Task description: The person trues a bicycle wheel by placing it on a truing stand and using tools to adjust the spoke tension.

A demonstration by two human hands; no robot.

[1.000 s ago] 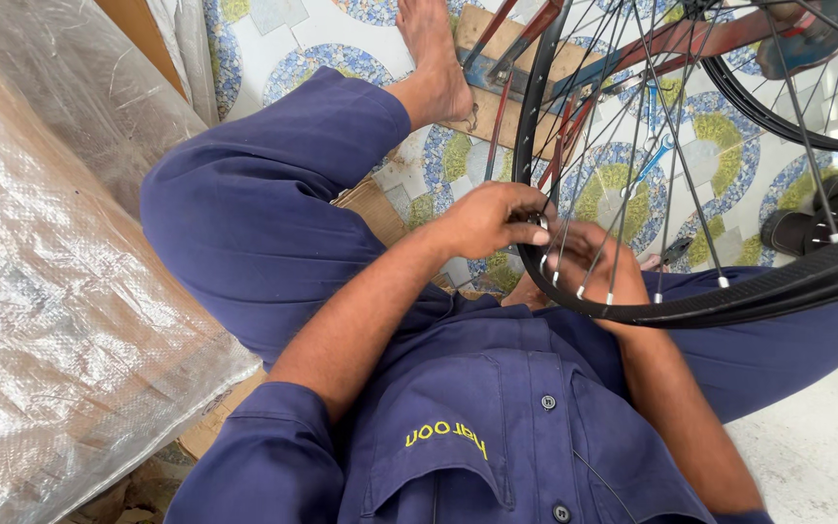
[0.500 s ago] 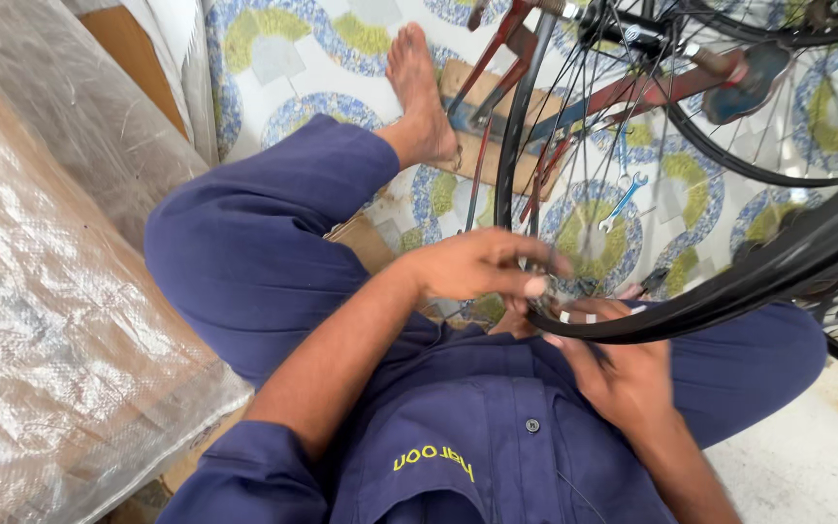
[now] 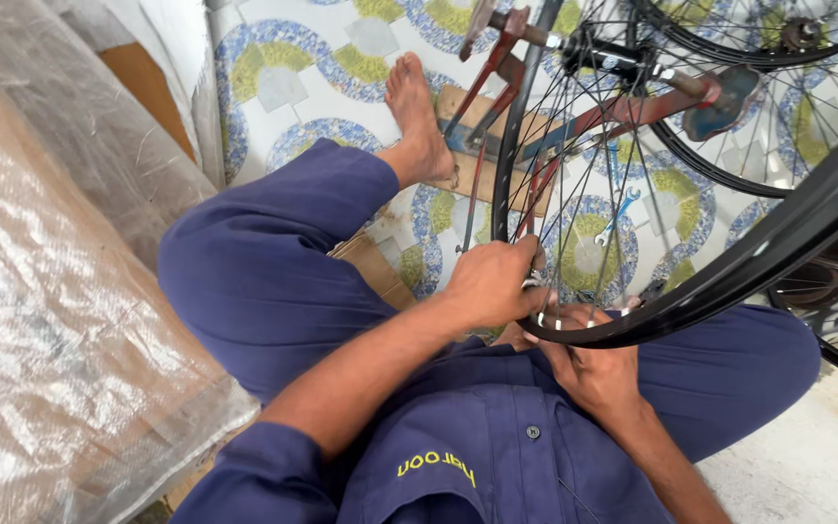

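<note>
A black bicycle wheel rim (image 3: 729,281) with thin spokes (image 3: 574,165) stands in front of me, its hub (image 3: 598,53) carried in a red stand (image 3: 497,58). My left hand (image 3: 492,286) is closed over the near edge of the rim, and a small metal piece shows at its fingertips. My right hand (image 3: 589,364) reaches up from below and grips the same stretch of rim, fingers against its inner side. Both hands touch each other at the rim. I sit on the floor in blue work clothes, with my bare foot (image 3: 419,116) stretched toward the stand.
A large plastic-wrapped bundle (image 3: 50,291) fills the left side. A blue spanner (image 3: 618,215) lies on the patterned tile floor (image 3: 283,87) behind the spokes. A second wheel (image 3: 749,49) stands at the top right. Cardboard (image 3: 370,262) lies under my leg.
The view has tilted up, so the hub and stand now show. My right hand has slid lower under the rim. My left hand stays closed on the rim.
</note>
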